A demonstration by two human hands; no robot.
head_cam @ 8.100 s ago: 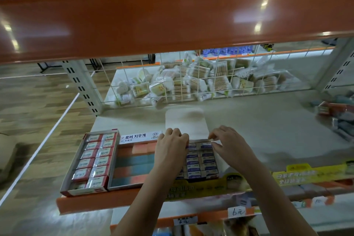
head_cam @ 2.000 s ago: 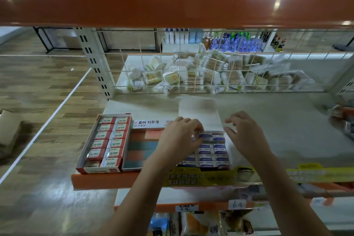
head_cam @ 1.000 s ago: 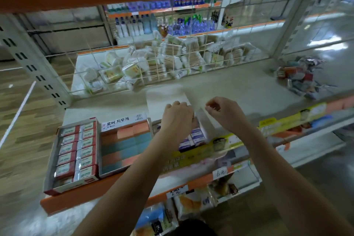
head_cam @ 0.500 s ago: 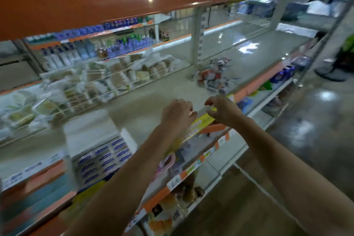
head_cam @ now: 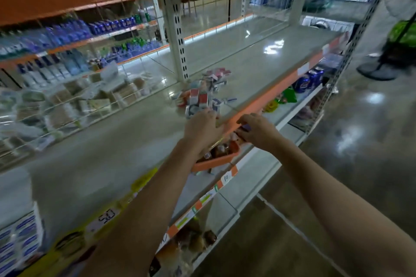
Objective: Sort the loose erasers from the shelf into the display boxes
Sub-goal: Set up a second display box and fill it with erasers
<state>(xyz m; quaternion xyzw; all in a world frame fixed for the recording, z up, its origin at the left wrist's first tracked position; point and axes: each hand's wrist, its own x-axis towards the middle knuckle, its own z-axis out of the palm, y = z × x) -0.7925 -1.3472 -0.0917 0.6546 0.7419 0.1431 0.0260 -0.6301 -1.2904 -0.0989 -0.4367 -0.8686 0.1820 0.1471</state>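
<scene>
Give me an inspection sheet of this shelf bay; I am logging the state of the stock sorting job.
Surface: grey shelf with an orange front rail.
Job's things: loose erasers lie in a heap on the shelf; a display box of blue-labelled erasers sits at the far left.
Clutter: packets in a wire basket behind the shelf.
Grippers: left hand reaches the near edge of the heap; right hand is at the rail, fingers curled; whether either holds anything is blurred.
Cables: nothing seen.
Surroundings: blue bottles on the next aisle; glossy floor.
</scene>
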